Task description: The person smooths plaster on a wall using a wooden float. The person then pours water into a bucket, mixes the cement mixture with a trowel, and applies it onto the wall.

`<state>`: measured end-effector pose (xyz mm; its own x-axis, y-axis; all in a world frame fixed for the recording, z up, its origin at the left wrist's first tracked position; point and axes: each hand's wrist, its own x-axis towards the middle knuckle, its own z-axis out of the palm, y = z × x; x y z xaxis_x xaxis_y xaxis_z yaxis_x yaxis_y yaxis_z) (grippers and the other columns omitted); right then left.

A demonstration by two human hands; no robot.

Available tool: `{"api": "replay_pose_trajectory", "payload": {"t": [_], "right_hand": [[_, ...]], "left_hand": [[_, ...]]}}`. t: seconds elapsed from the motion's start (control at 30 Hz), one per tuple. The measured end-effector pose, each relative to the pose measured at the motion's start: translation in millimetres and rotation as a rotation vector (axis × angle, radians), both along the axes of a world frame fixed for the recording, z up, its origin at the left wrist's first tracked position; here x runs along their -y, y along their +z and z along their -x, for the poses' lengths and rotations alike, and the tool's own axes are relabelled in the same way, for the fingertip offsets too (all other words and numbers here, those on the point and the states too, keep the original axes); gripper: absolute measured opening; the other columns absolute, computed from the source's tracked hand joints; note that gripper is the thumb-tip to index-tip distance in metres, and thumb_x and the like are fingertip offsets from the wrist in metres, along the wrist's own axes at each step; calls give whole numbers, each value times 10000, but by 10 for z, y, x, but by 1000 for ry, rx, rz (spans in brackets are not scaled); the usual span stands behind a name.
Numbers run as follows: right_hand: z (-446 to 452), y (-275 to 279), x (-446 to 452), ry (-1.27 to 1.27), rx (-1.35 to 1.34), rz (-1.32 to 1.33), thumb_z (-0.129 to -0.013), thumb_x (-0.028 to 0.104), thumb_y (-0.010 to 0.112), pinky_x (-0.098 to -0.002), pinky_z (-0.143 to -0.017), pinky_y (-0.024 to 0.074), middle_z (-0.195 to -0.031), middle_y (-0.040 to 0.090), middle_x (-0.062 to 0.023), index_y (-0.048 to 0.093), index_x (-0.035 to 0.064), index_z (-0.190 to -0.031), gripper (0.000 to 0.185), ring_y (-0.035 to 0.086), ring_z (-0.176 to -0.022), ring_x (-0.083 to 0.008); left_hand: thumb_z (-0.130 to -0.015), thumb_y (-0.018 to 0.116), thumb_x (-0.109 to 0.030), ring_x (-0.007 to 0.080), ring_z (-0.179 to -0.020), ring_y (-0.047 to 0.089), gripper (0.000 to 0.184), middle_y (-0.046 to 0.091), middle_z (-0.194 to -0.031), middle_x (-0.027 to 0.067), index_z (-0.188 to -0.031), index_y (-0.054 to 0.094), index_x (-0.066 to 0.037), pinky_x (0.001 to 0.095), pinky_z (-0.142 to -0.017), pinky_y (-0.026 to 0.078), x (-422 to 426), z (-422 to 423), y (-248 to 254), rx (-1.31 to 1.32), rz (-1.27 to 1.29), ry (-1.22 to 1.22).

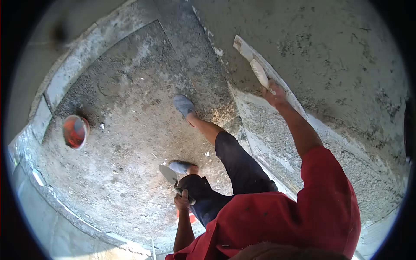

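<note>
My right hand [276,94] grips the pale handle of a long plastering float [285,83], which lies slantwise against the grey plastered wall [346,65]. Lower down, on my left side, my left hand [182,202] is closed around the handle of a trowel [168,174]. The trowel's blade points up and away from me, over the floor near one of my grey shoes [182,167]. Whether any mortar sits on the blade I cannot tell.
A bucket [87,128], reddish inside, stands on the rough, debris-strewn floor [130,117] to the left. A raised concrete edge [65,82] curves around the floor. Rougher wall [277,125] shows below the plaster. Something red [193,218] is partly hidden beside my left arm.
</note>
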<state>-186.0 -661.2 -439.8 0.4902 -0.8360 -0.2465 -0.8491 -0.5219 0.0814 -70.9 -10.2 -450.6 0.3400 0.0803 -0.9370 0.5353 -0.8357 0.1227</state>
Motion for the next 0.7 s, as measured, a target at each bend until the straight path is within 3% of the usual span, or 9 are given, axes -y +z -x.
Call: {"api": "replay_pose_trajectory", "payload": {"t": [0.03,0.1,0.13,0.23,0.37,0.5,0.63,0.67,0.7], "right_hand": [[-234,527,-32,-88,117,-21,-884,399,730,-510,-932,545,-1136,695,-254,593,111,-1264,496,663,-1100,-447],[-219,1080,208,28,170,98,-926,433,703,-392,-751,562,-1019,706,-245,620,112,-1138,393,714,-880,-357],[-65,1208,385,-70,485,67,-949,442,677,-413,-760,553,-995,705,-251,619,95,-1127,394,712,-887,-375],[-523,3106,-5,-158,366,222,-989,453,629,-464,-827,529,-962,700,-268,623,55,-1201,450,694,-944,-426],[54,4741,-154,-63,714,495,-979,501,625,-496,-816,518,-979,695,-267,628,57,-1224,508,676,-923,-452],[838,6490,-815,-223,1109,490,-982,526,640,-302,-588,447,-733,527,-1,624,59,-1114,486,494,-610,-111],[1514,7974,-1553,-147,1354,637,-1002,485,637,-259,-589,452,-801,588,14,612,89,-1106,410,531,-639,-90],[1598,8234,-1787,-85,1489,652,-1003,451,647,-259,-595,463,-817,601,9,611,80,-1114,389,548,-651,-92],[1602,8456,-2058,-21,1615,660,-1004,418,657,-260,-602,475,-832,614,4,611,71,-1122,370,565,-664,-95]], "left_hand": [[-826,734,-462,273,-760,657,567,721,-846,180,-909,703,97,429,-771,541,-12,-144,143,-22,-33,-3],[-823,772,-457,213,-659,584,546,671,-727,130,-796,695,83,433,-685,523,-286,-183,349,115,46,50],[-815,788,-424,204,-654,586,511,669,-719,116,-785,694,78,420,-668,517,-410,-243,495,125,43,82],[-798,820,-328,181,-649,592,399,675,-725,85,-764,699,50,384,-631,501,-684,-379,1006,159,73,231],[-810,823,-282,177,-630,593,303,668,-722,61,-773,708,-4,356,-618,487,-1356,-471,1340,198,178,293],[-806,821,-285,185,-634,603,307,689,-735,80,-774,713,1,362,-621,490,-2048,-586,1644,305,164,96],[-809,800,-275,211,-675,656,286,716,-780,87,-784,726,0,389,-631,510,-2986,-422,1628,306,132,187],[-845,755,-382,220,-721,679,384,733,-794,95,-821,741,2,389,-689,526,-3337,-430,1589,442,111,-563],[-889,658,-513,246,-933,711,526,766,-972,149,-955,775,-5,402,-842,528,-3352,-258,1767,252,-120,-43]]}}
